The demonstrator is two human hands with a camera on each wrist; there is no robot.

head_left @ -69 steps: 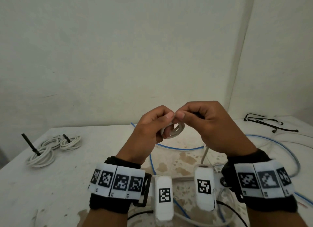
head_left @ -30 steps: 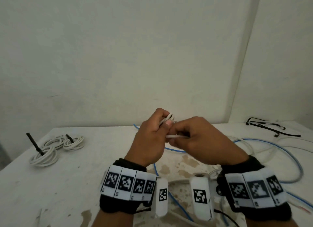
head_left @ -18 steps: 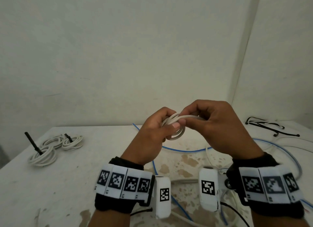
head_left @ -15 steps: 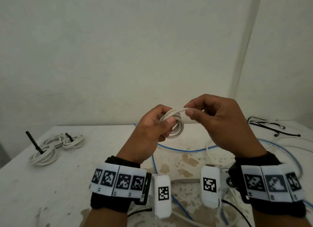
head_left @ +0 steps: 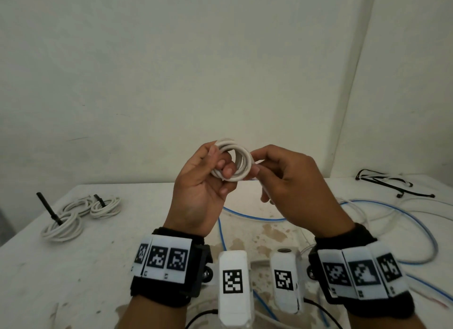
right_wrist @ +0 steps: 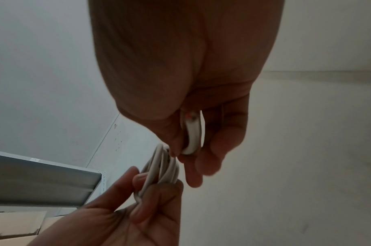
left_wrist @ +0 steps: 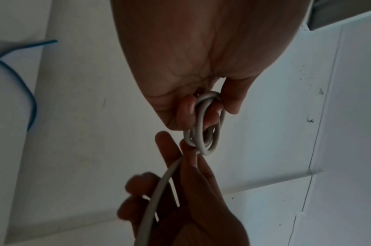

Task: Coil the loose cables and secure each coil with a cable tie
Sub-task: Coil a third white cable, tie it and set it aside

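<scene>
Hands [head_left: 203,181] [head_left: 291,181], two, on one coil [head_left: 235,163]

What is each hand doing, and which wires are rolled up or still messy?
Left hand: holds the white coil.
White coil: rolled into loops, not tied.
Right hand: pinches the coil's loose end.
Tied coils: rolled, black ties on, lying on the table.
Blue wire: loose on the table.
Black ties: lying unused.

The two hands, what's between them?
In the head view, the white cable coil: the left hand grips it, and the right hand pinches its loose end.
</scene>
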